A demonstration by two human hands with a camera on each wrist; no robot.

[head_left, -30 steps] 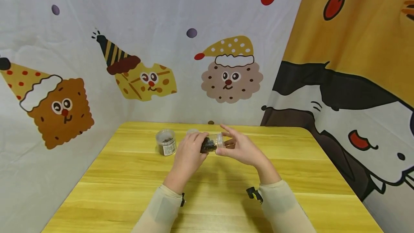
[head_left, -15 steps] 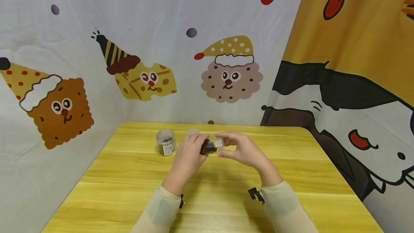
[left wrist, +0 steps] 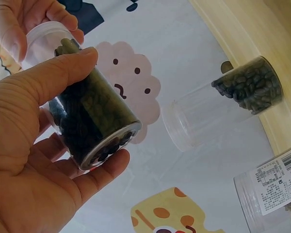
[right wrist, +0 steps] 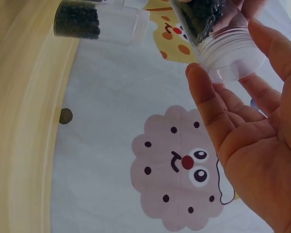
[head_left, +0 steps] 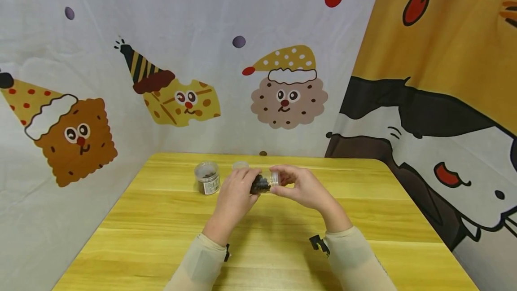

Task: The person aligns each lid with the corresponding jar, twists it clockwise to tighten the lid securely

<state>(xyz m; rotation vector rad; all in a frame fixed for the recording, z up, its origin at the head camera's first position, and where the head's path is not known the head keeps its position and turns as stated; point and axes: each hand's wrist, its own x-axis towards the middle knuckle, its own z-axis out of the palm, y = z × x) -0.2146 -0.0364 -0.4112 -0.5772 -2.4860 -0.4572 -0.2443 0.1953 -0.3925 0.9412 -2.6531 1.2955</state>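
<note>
A clear jar (head_left: 260, 184) partly filled with dark, bean-like pieces lies on its side in the air above the table. My left hand (head_left: 236, 192) grips it round the base end, thumb along its upper side in the left wrist view. Its clear screw lid (right wrist: 233, 63) faces right. With thumb and forefinger, my right hand (head_left: 300, 187) pinches the lid's rim; the other fingers curve loosely behind it. Ridged threads show through the plastic in the right wrist view.
A labelled clear jar (head_left: 208, 178) of dark pieces stands left on the wooden table (head_left: 141, 237). Behind my left hand, mostly covered in the head view, stands another similar jar (left wrist: 247, 90). A patterned cloth (head_left: 226, 8) hangs behind the table.
My right hand's fingers, spread wide off the lid a second ago, have come down and closed round its rim. The left hand and the jar stay nearly in place.
</note>
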